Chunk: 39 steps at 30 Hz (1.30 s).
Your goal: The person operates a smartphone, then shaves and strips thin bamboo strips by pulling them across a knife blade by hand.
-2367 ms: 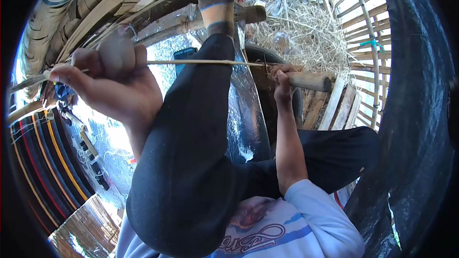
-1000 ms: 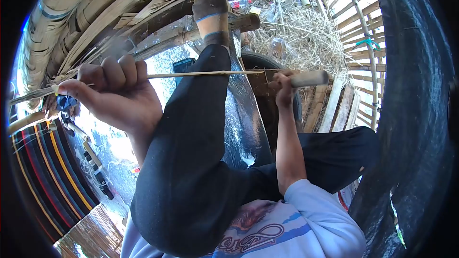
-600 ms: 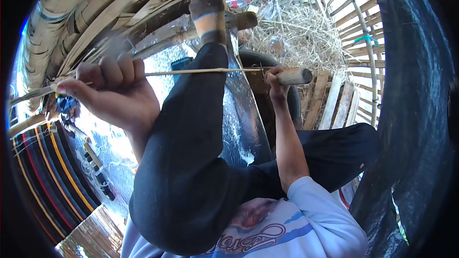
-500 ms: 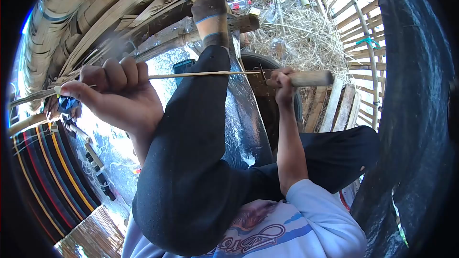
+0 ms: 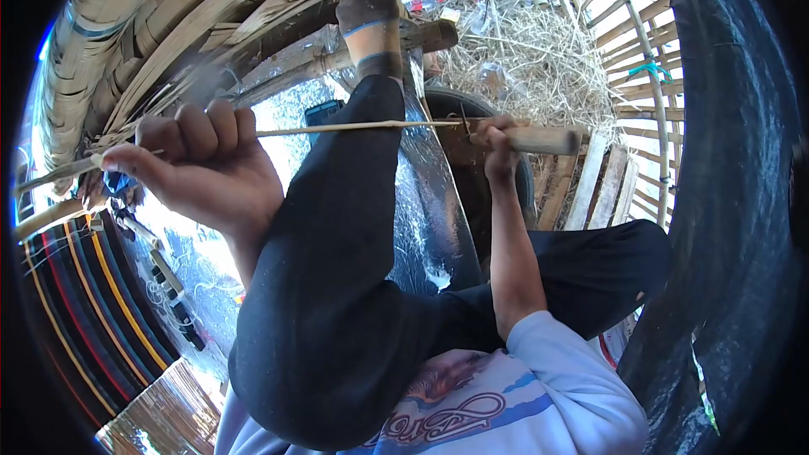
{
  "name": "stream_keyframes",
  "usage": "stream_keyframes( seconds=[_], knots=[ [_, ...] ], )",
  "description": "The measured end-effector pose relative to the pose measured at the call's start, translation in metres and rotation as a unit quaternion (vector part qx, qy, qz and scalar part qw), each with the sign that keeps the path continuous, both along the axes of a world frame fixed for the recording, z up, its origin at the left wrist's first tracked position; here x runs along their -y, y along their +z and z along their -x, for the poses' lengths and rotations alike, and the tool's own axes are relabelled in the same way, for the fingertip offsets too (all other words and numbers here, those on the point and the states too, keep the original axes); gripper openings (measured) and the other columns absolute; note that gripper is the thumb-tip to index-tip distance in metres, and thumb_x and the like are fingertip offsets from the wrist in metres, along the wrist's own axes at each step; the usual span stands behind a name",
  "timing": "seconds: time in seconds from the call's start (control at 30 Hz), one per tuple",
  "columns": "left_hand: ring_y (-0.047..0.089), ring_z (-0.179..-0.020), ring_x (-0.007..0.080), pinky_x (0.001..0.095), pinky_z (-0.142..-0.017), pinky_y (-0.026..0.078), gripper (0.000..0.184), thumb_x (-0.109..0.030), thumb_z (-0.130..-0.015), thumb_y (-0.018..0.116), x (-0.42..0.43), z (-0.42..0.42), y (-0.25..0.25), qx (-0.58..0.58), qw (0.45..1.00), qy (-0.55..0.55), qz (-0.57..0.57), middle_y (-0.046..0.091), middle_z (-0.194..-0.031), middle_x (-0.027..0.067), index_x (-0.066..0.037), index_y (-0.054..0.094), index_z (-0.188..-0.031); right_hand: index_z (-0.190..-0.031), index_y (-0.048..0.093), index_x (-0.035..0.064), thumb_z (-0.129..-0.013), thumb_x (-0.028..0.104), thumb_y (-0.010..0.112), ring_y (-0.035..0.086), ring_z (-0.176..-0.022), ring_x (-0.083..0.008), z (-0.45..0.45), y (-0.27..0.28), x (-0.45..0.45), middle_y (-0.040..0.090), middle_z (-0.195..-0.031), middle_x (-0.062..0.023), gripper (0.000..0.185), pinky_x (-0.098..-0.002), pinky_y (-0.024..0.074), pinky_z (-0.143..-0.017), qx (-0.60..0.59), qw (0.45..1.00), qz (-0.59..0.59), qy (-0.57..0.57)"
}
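Observation:
My left hand point(image 5: 211, 173) is closed around a thin, pale bamboo strip point(image 5: 329, 128), which runs level to the right across my raised knee. The strip's other end sticks out past my thumb at the left. In my right hand point(image 5: 500, 147) is a knife with a thick wooden handle point(image 5: 543, 140), gripped close to the blade. The narrow dark blade point(image 5: 464, 118) points upward at the strip's right end; whether it cuts into the strip I cannot tell. My right fingers are close to that end and partly hide it.
Split bamboo strips point(image 5: 177, 25) are piled at the upper left. Straw point(image 5: 539, 67) covers the ground ahead, beside a dark round tub point(image 5: 522, 190). A slatted bamboo wall point(image 5: 636, 25) and black sheeting point(image 5: 733, 160) stand to the right. A striped cloth point(image 5: 84, 303) lies lower left.
The knife and my right hand have shifted slightly left and down. My left hand has moved a little to the left with the strip.

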<state>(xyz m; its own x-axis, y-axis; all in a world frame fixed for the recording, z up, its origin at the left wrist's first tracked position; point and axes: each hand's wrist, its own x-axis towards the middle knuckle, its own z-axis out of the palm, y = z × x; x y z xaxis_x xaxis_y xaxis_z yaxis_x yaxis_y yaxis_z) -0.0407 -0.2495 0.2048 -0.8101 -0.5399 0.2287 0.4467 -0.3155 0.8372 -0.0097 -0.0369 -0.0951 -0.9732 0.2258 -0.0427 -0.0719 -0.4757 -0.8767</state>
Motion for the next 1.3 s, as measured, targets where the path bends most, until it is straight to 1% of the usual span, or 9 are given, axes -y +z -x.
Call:
stream_keyframes(
  seconds=[0.07, 0.13, 0.17, 0.27, 0.47, 0.57, 0.8, 1.03, 1.3],
  knots=[
    [0.008, -0.048, 0.0076, 0.0265, -0.043, 0.007, 0.056, -0.061, -0.086, 0.042, 0.001, 0.001, -0.003, -0.008, 1.0, -0.012, 0.006, 0.011, -0.05, -0.0054, -0.017, 0.021, -0.06, -0.069, 0.05, 0.0053, -0.074, 0.016, 0.055, 0.044, -0.059, -0.0081, -0.005, -0.011, -0.001, 0.048, -0.065, -0.0007, 0.012, -0.0243, 0.0393, -0.056, 0.02, 0.981, -0.186, -0.042],
    [0.008, -0.048, 0.0076, 0.0264, -0.043, 0.007, 0.056, -0.062, -0.086, 0.042, 0.005, -0.001, -0.003, -0.021, 0.998, -0.051, 0.006, 0.011, -0.049, -0.0053, -0.017, 0.022, -0.06, -0.069, 0.05, 0.0057, -0.074, 0.014, 0.054, 0.045, -0.06, -0.0085, -0.006, 0.002, -0.002, 0.048, -0.063, -0.001, 0.01, -0.0228, 0.038, -0.058, 0.101, 0.99, -0.098, -0.008],
    [0.008, -0.047, 0.0075, 0.0264, -0.043, 0.007, 0.056, -0.062, -0.086, 0.041, 0.005, -0.001, -0.003, -0.012, 0.999, -0.03, -0.003, 0.012, -0.049, -0.0052, -0.017, 0.022, -0.06, -0.067, 0.049, 0.006, -0.074, 0.013, 0.054, 0.044, -0.059, -0.0084, -0.005, -0.004, -0.002, 0.049, -0.063, -0.0012, 0.011, -0.022, 0.0364, -0.056, -0.003, 1.0, 0.022, -0.003],
    [0.008, -0.047, 0.0076, 0.0265, -0.043, 0.008, 0.056, -0.063, -0.086, 0.04, -0.003, 0.001, 0.001, 0.012, 1.0, 0.006, -0.006, 0.012, -0.048, -0.0049, -0.017, 0.022, -0.06, -0.059, 0.05, 0.0054, -0.069, 0.008, 0.056, 0.044, -0.049, -0.0089, -0.004, -0.025, -0.004, 0.05, -0.06, -0.0015, 0.012, -0.0224, 0.0373, -0.048, 0.03, 0.996, -0.089, -0.007],
    [0.008, -0.047, 0.0078, 0.0268, -0.042, 0.008, 0.056, -0.063, -0.086, 0.039, 0.0, 0.0, 0.0, -0.001, 1.0, -0.009, -0.006, 0.011, -0.049, -0.0053, -0.017, 0.021, -0.06, -0.066, 0.048, 0.0053, -0.074, 0.006, 0.053, 0.048, -0.055, -0.0111, 0.002, -0.027, -0.017, 0.051, -0.061, -0.0043, 0.009, -0.0243, 0.0412, -0.055, 0.091, 0.993, -0.019, -0.076],
    [0.009, -0.047, 0.0076, 0.0266, -0.042, 0.008, 0.056, -0.062, -0.085, 0.042, -0.009, 0.004, 0.003, 0.013, 0.999, 0.026, 0.012, 0.012, -0.049, -0.0061, -0.017, 0.021, -0.06, -0.07, 0.042, 0.0086, -0.075, 0.014, 0.052, 0.044, -0.055, -0.0133, 0.001, -0.029, -0.029, 0.042, -0.059, -0.0011, 0.013, -0.0276, 0.0415, -0.057, 0.13, 0.939, 0.222, -0.228],
    [0.009, -0.046, 0.008, 0.0276, -0.042, 0.01, 0.053, -0.059, -0.089, 0.037, -0.027, 0.02, 0.012, 0.042, 0.999, 0.034, -0.003, 0.012, -0.05, -0.0055, -0.016, 0.023, -0.06, -0.068, 0.038, 0.0124, -0.075, 0.027, 0.052, 0.044, -0.055, -0.0141, -0.031, -0.013, -0.058, 0.042, -0.061, -0.0003, 0.022, -0.0295, 0.0421, -0.058, 0.186, 0.811, 0.352, -0.429],
    [0.01, -0.047, 0.009, 0.0279, -0.044, 0.011, 0.056, -0.06, -0.089, 0.036, -0.026, 0.042, 0.02, 0.046, 0.964, -0.262, 0.011, 0.014, -0.052, -0.0044, -0.016, 0.023, -0.059, -0.077, 0.044, 0.0108, -0.078, 0.016, 0.057, 0.046, -0.052, -0.0122, -0.042, 0.013, -0.062, 0.044, -0.065, 0.0006, 0.014, -0.0273, 0.0441, -0.052, 0.212, 0.874, 0.241, -0.364],
    [0.011, -0.048, 0.0103, 0.0286, -0.045, 0.012, 0.05, -0.044, -0.096, 0.035, -0.01, 0.027, 0.007, 0.012, 0.919, -0.391, 0.045, 0.014, -0.051, -0.0029, -0.015, 0.022, -0.057, -0.076, 0.051, 0.011, -0.081, 0.015, 0.062, 0.049, -0.055, -0.0097, -0.051, 0.031, -0.061, 0.05, -0.064, 0.001, 0.013, -0.0241, 0.0439, -0.054, 0.185, 0.932, 0.094, -0.297]
  ],
)
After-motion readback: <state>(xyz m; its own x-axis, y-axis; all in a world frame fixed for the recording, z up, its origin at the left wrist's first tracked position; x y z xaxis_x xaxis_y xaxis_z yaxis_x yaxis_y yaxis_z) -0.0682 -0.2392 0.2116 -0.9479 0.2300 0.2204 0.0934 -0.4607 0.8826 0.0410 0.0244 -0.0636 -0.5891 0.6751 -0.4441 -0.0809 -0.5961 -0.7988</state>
